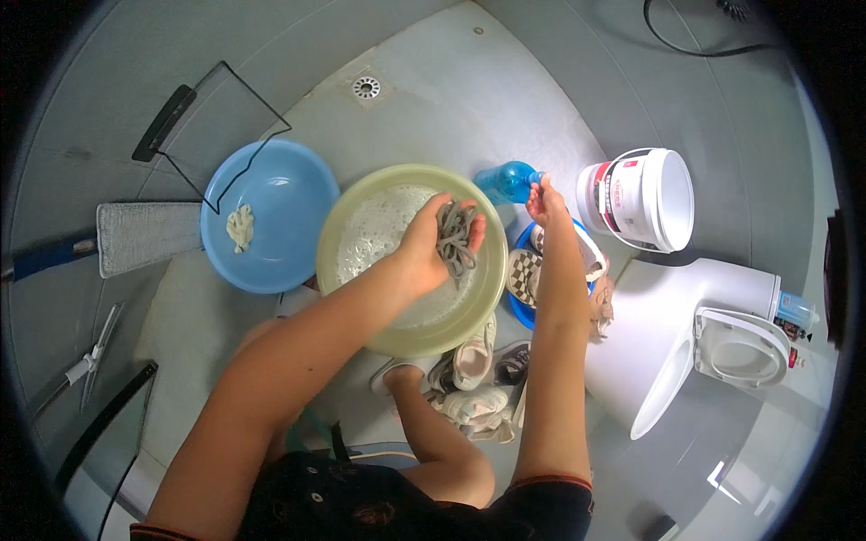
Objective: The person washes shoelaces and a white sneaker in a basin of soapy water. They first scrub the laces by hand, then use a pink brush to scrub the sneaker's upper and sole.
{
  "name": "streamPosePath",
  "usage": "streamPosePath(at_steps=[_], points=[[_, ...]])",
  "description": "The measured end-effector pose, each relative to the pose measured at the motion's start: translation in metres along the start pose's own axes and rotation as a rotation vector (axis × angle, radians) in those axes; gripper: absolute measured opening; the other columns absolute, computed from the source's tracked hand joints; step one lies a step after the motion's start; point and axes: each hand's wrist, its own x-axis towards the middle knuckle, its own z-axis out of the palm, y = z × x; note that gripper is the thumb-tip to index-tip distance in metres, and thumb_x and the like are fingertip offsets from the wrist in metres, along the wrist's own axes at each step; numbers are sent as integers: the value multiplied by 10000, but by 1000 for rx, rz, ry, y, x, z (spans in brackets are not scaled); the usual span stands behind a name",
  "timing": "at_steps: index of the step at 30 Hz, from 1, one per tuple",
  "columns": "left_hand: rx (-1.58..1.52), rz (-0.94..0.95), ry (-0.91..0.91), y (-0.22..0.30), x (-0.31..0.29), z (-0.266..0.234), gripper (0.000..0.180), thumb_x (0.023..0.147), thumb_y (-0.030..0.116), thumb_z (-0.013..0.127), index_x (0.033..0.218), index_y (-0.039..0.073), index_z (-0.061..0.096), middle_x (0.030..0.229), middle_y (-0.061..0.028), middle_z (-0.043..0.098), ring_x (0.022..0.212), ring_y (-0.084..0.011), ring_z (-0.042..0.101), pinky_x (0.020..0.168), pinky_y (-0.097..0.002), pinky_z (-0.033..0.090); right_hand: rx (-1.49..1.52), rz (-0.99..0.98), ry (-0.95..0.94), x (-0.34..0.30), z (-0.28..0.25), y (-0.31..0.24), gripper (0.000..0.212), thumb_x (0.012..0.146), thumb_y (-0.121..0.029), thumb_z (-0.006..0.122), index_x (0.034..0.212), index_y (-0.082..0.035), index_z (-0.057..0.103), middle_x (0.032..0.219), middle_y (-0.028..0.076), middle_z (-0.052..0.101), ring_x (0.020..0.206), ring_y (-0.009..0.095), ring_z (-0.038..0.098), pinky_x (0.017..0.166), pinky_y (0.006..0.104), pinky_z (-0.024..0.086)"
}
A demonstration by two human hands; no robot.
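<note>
My left hand (422, 236) is above the soapy water, palm up, with a bundle of grey shoelaces (457, 236) in its curled fingers. Beneath it stands the pale yellow-green basin (499, 279), foamy water (372, 225) inside. To the right of the basin, my right hand (547, 202) pinches the neck of a clear blue plastic bottle (508, 182), which lies tilted on its side. The fingertips partly cover the bottle's top. Under my right forearm, a blue tub (521, 313) holds several shoes, one of them checkered (523, 276).
A light-blue basin (271, 257) with a small pale cloth or lace bundle (240, 228) is at left. Several shoes (474, 361) stand near my feet. At right are a white bucket (645, 200) and a toilet (663, 307). A flat mop (144, 236) leans at far left; a drain (366, 87) lies ahead.
</note>
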Motion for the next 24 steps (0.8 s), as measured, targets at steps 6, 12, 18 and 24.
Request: streamPosePath(at_steps=[6,12,18,24], points=[[-36,-46,-67,-15,-15,3,422,955,383,369,1126,45,555,1037,-129,609,930,-226,609,844,-376,514,356,-97,-91,-70,-16,46,408,974,-368,406,984,15,550,623,6,525,516,98,472,503,226,442],[-78,-137,-468,-1,-21,-8,536,958,477,265,1265,99,488,1246,-133,522,1123,-282,511,965,-487,398,60,-750,-147,-309,90,68,436,972,-228,440,1297,60,403,1204,203,544,1134,253,533,966,333,439],[-14,-106,-289,-48,-42,0,396,983,330,308,1256,110,492,1270,-74,508,1125,-226,499,966,-356,402,-946,-1127,222,-356,133,106,441,981,-210,342,1343,38,376,1411,180,369,1333,293,314,1106,369,190],[460,-90,-178,-69,-64,-18,461,975,401,338,1341,129,407,1349,-42,446,1215,-185,436,995,-306,345,-532,-876,319,-365,137,148,522,985,-282,303,1400,32,257,1464,213,242,1380,303,189,1121,342,121]])
